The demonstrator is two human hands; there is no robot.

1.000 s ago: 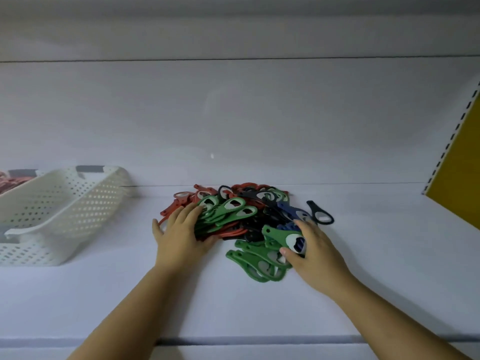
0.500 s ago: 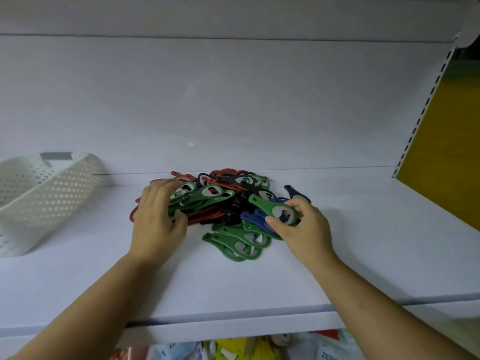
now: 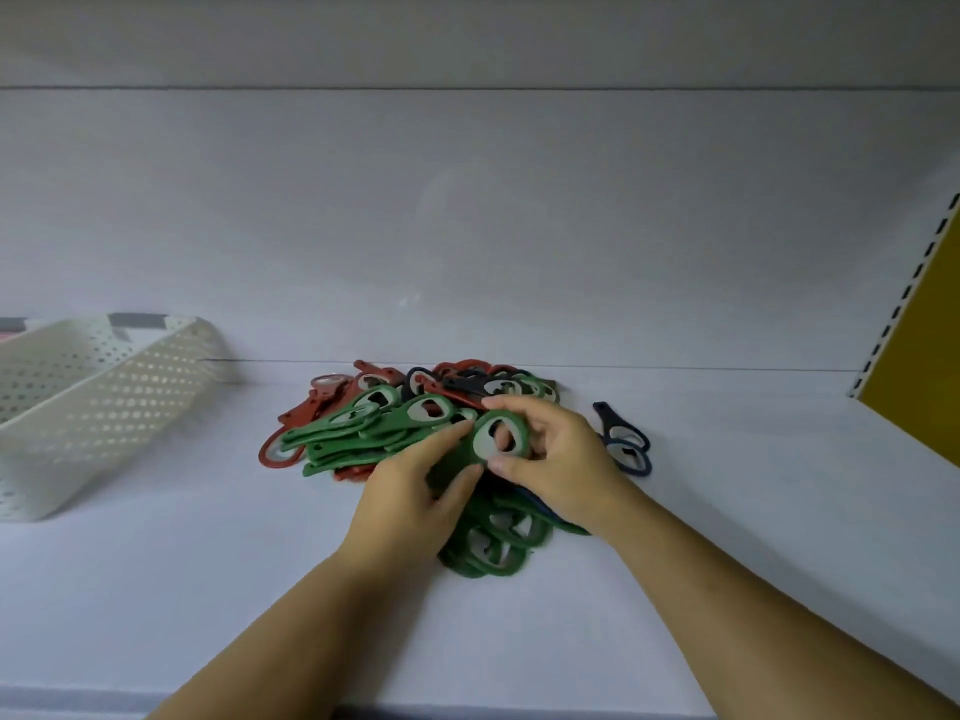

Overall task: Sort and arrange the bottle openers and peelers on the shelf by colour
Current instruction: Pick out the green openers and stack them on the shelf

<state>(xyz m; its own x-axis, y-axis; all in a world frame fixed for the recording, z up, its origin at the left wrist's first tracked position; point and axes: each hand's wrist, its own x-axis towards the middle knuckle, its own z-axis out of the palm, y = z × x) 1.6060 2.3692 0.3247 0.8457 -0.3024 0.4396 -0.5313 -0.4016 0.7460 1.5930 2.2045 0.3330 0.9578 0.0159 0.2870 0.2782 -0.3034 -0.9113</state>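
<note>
A mixed pile of bottle openers in green, red, black and blue lies on the white shelf. My right hand pinches the ring end of a green opener above the pile's middle. My left hand holds that same opener's handle between thumb and fingers. Several green openers lie under and in front of both hands. A red opener sticks out at the pile's left edge. Dark blue openers lie apart at the right.
A white perforated basket stands tilted on the shelf at the left. The shelf's white back panel rises behind the pile. A slotted upright and a yellow side panel close off the right.
My right hand lifted a green opener toward the pile's middle. My left hand left the pile's left side and took hold of that opener's handle.
</note>
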